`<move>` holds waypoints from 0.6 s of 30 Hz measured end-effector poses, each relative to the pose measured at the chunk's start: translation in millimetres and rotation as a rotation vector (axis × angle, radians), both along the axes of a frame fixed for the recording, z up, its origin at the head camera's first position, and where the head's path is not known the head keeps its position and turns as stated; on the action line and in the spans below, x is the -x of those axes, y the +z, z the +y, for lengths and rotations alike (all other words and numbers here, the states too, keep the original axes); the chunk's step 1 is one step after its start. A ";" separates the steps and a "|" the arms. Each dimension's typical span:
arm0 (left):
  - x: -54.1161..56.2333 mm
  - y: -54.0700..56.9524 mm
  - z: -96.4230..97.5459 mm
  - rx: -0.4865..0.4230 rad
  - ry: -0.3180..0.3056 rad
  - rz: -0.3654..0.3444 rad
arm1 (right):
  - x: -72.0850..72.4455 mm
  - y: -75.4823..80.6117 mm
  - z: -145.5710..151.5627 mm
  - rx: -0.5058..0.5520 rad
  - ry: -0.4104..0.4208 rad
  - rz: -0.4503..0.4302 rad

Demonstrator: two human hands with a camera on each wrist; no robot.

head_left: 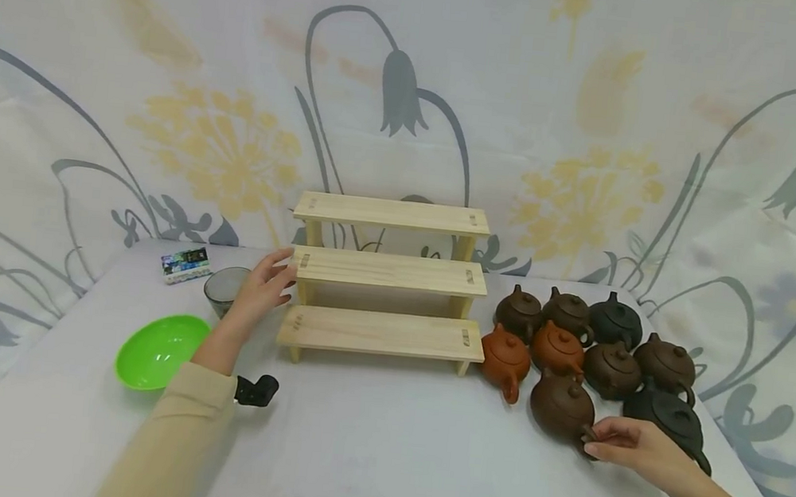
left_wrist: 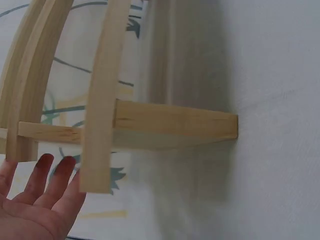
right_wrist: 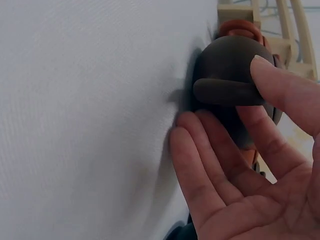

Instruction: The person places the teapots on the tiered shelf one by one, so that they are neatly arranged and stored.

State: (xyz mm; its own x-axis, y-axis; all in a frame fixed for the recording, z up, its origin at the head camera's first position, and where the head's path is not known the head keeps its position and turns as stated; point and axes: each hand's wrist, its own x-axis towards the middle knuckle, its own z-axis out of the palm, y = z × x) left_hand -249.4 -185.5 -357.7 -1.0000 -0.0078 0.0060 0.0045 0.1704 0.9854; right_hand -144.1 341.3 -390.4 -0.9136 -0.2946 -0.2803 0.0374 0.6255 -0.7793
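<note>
A three-tier wooden shelf point(head_left: 388, 272) stands at the middle back. My left hand point(head_left: 260, 290) is at its left side, fingers spread loosely. In the left wrist view those fingers point(left_wrist: 42, 182) lie against or just beside the ends of the wooden boards point(left_wrist: 97, 125); contact is hard to tell. At the front of a teapot group, my right hand point(head_left: 641, 452) is at the handle of a dark brown teapot point(head_left: 559, 406). Seen from the right wrist, thumb and index finger pinch that handle point(right_wrist: 227, 92), the other fingers curving below. The teapot rests on the table.
Several brown, black and orange-red teapots point(head_left: 612, 371) crowd the right side, one orange teapot point(head_left: 505, 361) close to the shelf. On the left are a green bowl point(head_left: 161, 354), a grey glass cup point(head_left: 225, 288) and a small box point(head_left: 185, 265). A patterned cloth point(head_left: 414, 82) hangs behind.
</note>
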 end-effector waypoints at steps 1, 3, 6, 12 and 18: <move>0.8 -1.4 0.5 -0.012 -0.004 -0.007 | 0.4 -0.5 0.0 0.020 0.015 -0.009; 1.9 -4.1 1.2 -0.030 -0.009 -0.020 | 0.9 -1.1 -0.4 0.049 0.032 -0.026; 1.9 -7.0 1.8 -0.062 -0.018 -0.024 | 0.3 -0.4 -0.8 0.071 0.039 -0.038; 1.7 -11.2 2.7 -0.101 -0.032 0.001 | -0.4 2.2 -1.8 0.035 0.005 -0.007; 3.4 -14.3 5.4 -0.120 -0.033 0.023 | -0.8 3.3 -1.2 0.003 -0.040 0.014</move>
State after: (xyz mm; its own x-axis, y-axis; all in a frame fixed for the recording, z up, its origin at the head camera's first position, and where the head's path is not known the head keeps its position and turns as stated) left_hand -252.7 -180.0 -372.0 -0.9993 0.0229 0.0304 0.0315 0.0503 0.9982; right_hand -143.4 340.1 -387.0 -0.9284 -0.2589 -0.2664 0.0511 0.6214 -0.7818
